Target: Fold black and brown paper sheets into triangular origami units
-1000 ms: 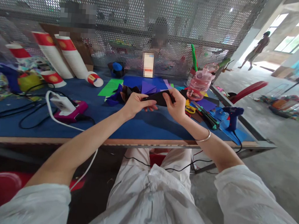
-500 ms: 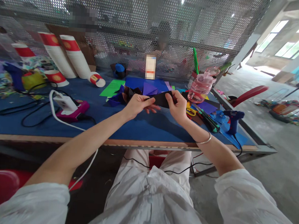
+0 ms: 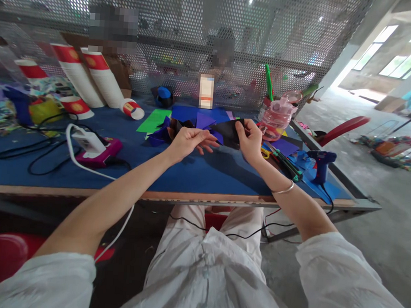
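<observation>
A piece of black paper (image 3: 228,133) is pinched at its right end between the thumb and fingers of my right hand (image 3: 250,139), above the table. My left hand (image 3: 188,142) is just left of it, thumb pressed toward the forefinger and the other fingers stretched out. Whether the paper's left corner touches that pinch is not clear. Behind my left hand lie dark and purple folded paper pieces (image 3: 159,134). A purple sheet (image 3: 205,120) lies beyond the black paper. Yellow-handled scissors (image 3: 264,152) and a green-black utility knife (image 3: 285,163) lie by my right hand.
A blue glue gun (image 3: 320,166) stands at the right edge, near a pink plastic bottle (image 3: 277,119). At left are a magenta power strip (image 3: 102,154) with cables and stacked paper cups (image 3: 107,81). A perforated metal screen (image 3: 186,26) rises behind the table.
My right hand has moved slightly right with the black paper, whose face now shows broader. The gap between my hands has widened; my left hand has barely shifted.
</observation>
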### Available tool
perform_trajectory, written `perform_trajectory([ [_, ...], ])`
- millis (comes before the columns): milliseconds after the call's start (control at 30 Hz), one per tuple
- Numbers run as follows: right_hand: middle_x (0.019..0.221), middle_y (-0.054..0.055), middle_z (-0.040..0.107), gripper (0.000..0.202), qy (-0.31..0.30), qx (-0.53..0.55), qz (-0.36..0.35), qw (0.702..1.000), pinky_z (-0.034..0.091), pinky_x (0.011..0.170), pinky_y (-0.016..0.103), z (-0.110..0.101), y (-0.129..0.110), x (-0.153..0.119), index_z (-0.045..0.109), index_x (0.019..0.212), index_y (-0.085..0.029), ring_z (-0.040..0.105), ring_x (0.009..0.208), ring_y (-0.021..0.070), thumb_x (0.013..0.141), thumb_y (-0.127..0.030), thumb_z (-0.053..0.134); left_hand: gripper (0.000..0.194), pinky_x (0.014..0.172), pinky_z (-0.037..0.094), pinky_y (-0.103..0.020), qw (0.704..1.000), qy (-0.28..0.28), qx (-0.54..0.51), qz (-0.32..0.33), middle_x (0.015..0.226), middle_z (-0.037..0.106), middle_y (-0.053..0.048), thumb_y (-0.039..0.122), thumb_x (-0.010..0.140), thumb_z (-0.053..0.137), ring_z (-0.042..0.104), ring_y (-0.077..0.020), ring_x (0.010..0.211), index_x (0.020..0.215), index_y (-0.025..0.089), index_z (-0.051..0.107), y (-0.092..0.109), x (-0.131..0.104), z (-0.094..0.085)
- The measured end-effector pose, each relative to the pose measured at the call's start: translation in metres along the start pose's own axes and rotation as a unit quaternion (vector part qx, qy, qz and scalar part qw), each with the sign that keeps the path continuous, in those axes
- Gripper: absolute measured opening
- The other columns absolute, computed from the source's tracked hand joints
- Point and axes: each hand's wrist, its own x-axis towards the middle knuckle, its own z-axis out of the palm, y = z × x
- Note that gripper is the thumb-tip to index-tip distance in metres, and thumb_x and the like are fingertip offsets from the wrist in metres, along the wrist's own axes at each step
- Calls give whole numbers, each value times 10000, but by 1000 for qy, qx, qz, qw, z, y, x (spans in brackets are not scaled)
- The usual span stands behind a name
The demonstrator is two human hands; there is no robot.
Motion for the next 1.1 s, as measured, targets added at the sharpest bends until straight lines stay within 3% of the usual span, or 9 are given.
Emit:
perform_trajectory([
  [233,678,-32,417,487,-15,3,-3,1000,316,565,275,3,-1,-5,503,775,-220,370,625,118,926,-683,531,600,526,513,-238,999,44,14,19,943,808,-122,694,694,793,748,-206,704,923,142,740,-3,3,0],
  [500,676,-37,406,469,-29,7,9,1000,311,573,274,3,-3,-6,504,772,-216,359,627,115,926,-657,542,450,530,484,-243,997,73,22,33,808,794,-83,609,781,740,706,-174,633,780,160,704,0,1,2],
  [733,692,-32,431,458,-43,17,17,999,328,582,269,3,-4,-5,535,799,-207,376,639,116,920,-648,546,410,515,476,-248,996,80,24,39,729,774,-79,563,763,745,702,-182,608,720,160,686,3,0,3],
  [1100,670,-43,421,451,-40,19,10,999,303,579,264,3,-5,-5,535,785,-205,365,621,105,927,-633,548,227,481,421,-215,991,128,21,35,563,678,-10,365,709,734,596,-116,499,626,170,654,4,1,2],
])
